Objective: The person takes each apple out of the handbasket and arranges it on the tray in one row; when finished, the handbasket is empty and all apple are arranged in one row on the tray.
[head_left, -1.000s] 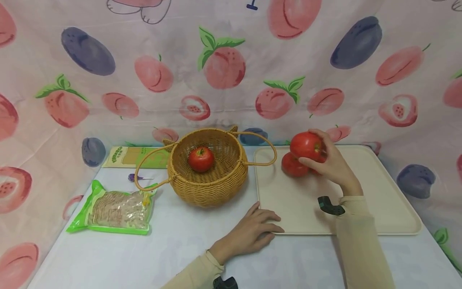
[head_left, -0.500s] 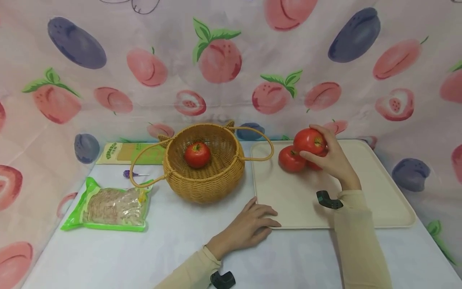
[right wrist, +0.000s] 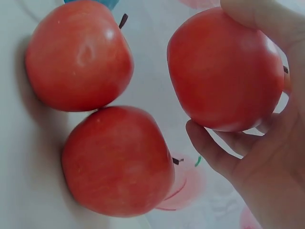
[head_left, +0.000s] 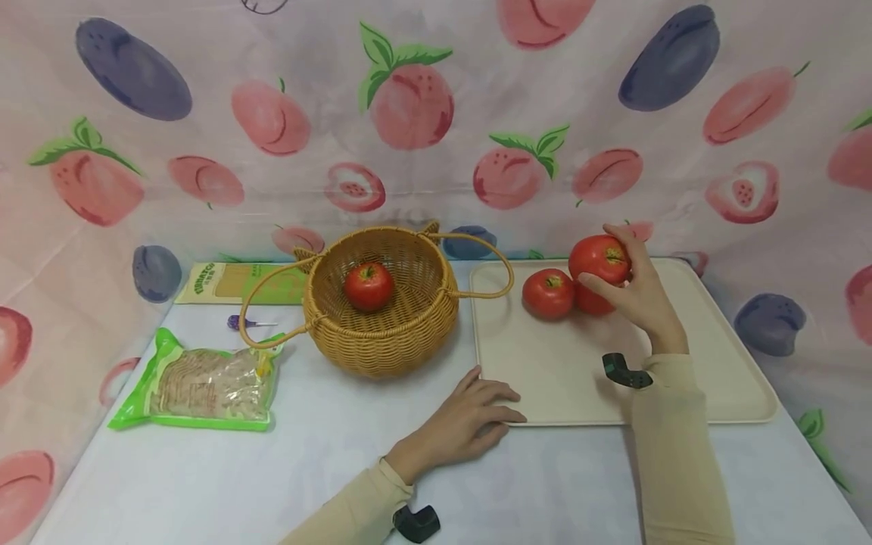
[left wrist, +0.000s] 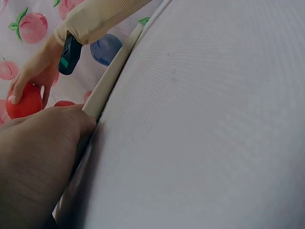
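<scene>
My right hand (head_left: pixel 643 295) grips a red apple (head_left: pixel 599 259) between thumb and fingers, just above the cream tray (head_left: pixel 559 378). In the right wrist view the held apple (right wrist: pixel 226 71) is apart from two others, one apple (right wrist: pixel 78 55) and another apple (right wrist: pixel 119 162), which touch each other on the tray. From the head, one apple (head_left: pixel 548 294) shows fully and the other apple (head_left: pixel 591 301) is partly covered by the held one. My left hand (head_left: pixel 463 424) rests at the tray's front left corner, fingers extended over the rim. A further apple (head_left: pixel 369 286) lies inside the wicker basket (head_left: pixel 381 352).
Left of the basket are a green-edged bag of sliced bread (head_left: pixel 207 384), a purple-headed lollipop (head_left: pixel 238 322) and a flat green and tan packet (head_left: pixel 238 281). The basket's right handle (head_left: pixel 500 257) reaches over the tray's left edge. A fruit-print cloth (head_left: pixel 422 182) hangs behind.
My right hand has shifted right with the apple, from partly over the left tray apple to over the right one. The head view has tilted down slightly. My left hand stays at the tray corner.
</scene>
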### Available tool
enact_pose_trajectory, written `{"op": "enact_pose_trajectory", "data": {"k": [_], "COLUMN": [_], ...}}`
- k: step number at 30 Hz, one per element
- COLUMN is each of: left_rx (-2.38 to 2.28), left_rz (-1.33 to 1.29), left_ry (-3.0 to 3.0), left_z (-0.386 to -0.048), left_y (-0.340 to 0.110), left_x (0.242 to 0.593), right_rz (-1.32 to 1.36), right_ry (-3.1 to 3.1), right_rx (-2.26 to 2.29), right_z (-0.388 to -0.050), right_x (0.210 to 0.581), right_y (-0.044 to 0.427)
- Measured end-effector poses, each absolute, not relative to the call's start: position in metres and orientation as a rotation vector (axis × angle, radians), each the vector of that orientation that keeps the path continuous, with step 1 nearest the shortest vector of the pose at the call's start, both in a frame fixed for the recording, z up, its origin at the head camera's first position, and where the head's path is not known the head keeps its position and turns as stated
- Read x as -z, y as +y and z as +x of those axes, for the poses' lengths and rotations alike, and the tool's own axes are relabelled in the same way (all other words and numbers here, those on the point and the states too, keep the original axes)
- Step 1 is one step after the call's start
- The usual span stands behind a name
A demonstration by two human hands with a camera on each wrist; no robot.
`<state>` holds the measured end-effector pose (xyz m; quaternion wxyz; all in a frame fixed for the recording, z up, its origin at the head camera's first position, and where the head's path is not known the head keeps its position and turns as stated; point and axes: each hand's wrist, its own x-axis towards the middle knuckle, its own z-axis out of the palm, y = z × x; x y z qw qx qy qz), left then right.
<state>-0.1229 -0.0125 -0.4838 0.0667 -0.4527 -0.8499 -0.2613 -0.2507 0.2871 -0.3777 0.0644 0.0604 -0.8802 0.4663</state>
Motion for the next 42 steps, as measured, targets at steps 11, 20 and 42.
{"op": "enact_pose_trajectory", "data": {"k": [11,20,42], "left_rx": [0.821,0.781,0.797], "left_rz": [-1.363,-1.367,-1.368], "left_ry": [-2.559,-2.558,-2.564], "left_z": [-0.124,-0.123,-0.123], "left_y": [-0.011,-0.011,-0.013], "left_x": [0.485,0.484,0.483], "right_rz": [0.101,0.008,-0.171], "right_ry": [-2.648,-2.645,-2.641], "right_rx": [-1.383,-1.365,-1.327], "right_z": [-0.25,-0.249,-0.247], "right_x": [0.382,0.387,0.396], "right_y": [0.305,0.319,0.342]}}
